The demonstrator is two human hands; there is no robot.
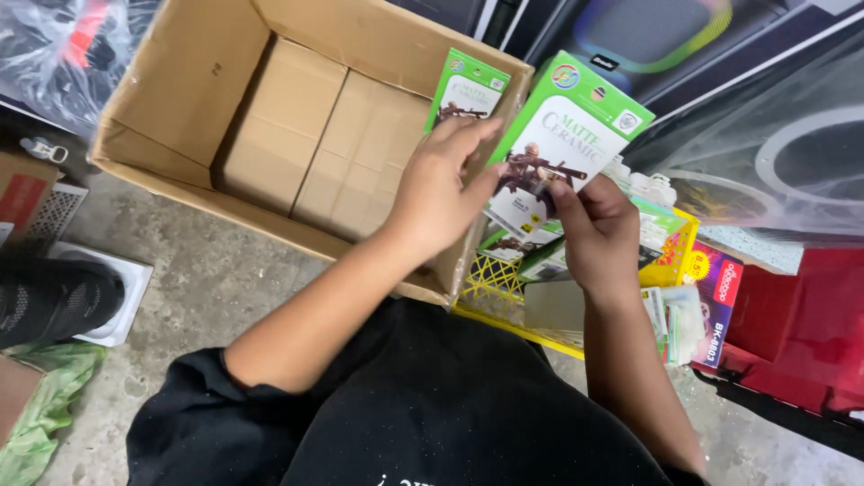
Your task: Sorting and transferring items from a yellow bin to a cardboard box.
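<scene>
The flat green-and-white cardboard retail packet (562,135) is pinched at its lower edge by the right hand (598,236), tilted up for reading. The left hand (441,184) closes on a second matching packet (468,88) above the open brown cardboard box (180,99), beside the yellow plastic basket (504,292).

A flat green-and-white retail packet (562,135) is held tilted near the upper centre of the frame, its printed face turned toward the camera and its hanging tab pointing to the upper right. A small picture of an armed figure is shown on its white panel. A second packet (468,90) of the same design is seen just to its left, upright and partly covered. More packets of the kind (531,247) are stacked below, lower edges hidden.
</scene>
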